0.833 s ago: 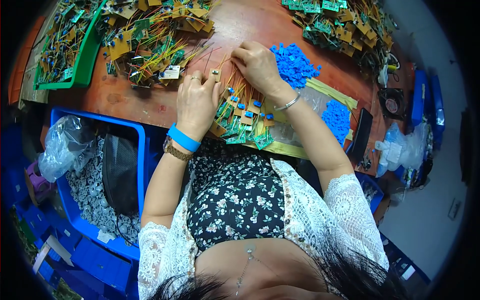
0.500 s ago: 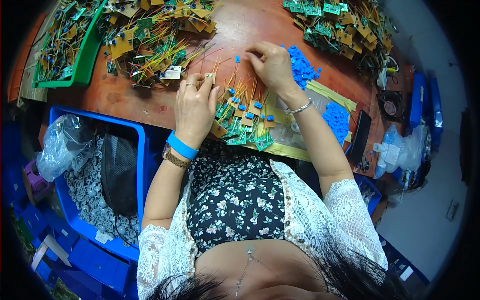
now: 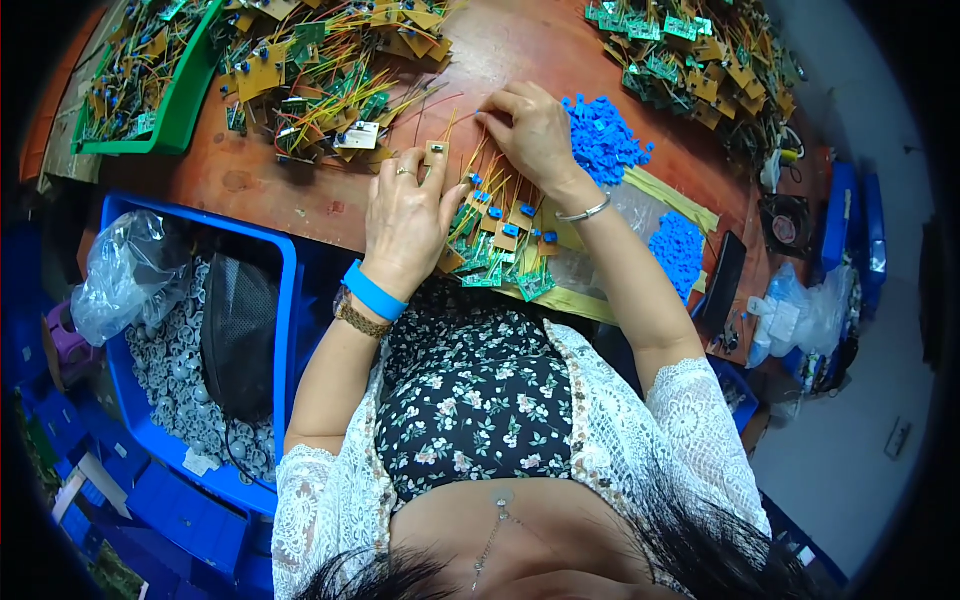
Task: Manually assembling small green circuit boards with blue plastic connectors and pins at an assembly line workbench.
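My left hand (image 3: 408, 220) is at the table's near side, its fingers closed at the lower end of a small tan circuit board (image 3: 436, 148) with a dark part on it. Thin wires rise past that board. To the right, my right hand (image 3: 535, 138) is bent over the tabletop with thumb and fingertips together; whatever is between them is hidden. Below and between the hands lie several tan boards (image 3: 503, 241) with blue caps (image 3: 510, 230), joined by red and yellow wires to green circuit boards (image 3: 537, 284) by the table edge.
Loose blue pieces form one pile (image 3: 605, 140) beyond my right wrist and another (image 3: 677, 250) beside my forearm. Heaps of wired boards (image 3: 330, 85) cover the far left and far right (image 3: 700, 60). A green tray (image 3: 180, 110) and a blue bin (image 3: 287, 330) stand left.
My right fingertips have come down and closed where a single blue piece lay on the table; that piece is now out of sight. The left hand stays at the tan board, fingers slightly shifted.
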A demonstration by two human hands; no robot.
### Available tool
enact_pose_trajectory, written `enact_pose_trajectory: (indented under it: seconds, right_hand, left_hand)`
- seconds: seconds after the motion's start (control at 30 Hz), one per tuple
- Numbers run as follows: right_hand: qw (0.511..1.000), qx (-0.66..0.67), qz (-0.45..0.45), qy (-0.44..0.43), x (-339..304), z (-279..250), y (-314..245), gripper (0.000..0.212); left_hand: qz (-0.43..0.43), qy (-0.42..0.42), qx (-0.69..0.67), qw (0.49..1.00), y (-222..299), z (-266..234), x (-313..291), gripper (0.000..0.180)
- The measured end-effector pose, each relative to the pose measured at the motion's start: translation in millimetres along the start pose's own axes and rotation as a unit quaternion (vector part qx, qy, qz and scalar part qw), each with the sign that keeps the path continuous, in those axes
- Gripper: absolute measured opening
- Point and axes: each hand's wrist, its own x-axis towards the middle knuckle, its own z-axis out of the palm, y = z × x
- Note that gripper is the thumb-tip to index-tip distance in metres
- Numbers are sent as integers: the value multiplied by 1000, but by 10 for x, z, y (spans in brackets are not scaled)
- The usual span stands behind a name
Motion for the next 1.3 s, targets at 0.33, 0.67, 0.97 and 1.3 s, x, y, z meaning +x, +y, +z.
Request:
enact_pose_trajectory:
  seconds: [0.33, 0.67, 0.97, 1.3]
  right_hand:
    - [968, 166, 67, -174, 124, 84, -329, 13]
    - [992, 68, -24, -101, 14, 165, -434, 12]
    - [981, 163, 73, -81, 21, -175, -265, 14]
    - [968, 54, 171, -178, -1488, -936, -769, 82]
  left_hand:
    - [24, 18, 5, 1000, -18, 35, -11, 41]
    - [12, -8, 38, 999, 18, 24, -25, 42]
    - [-12, 15, -81, 997, 54, -71, -171, 65]
    - [6, 26, -64, 998, 163, 149, -396, 111]
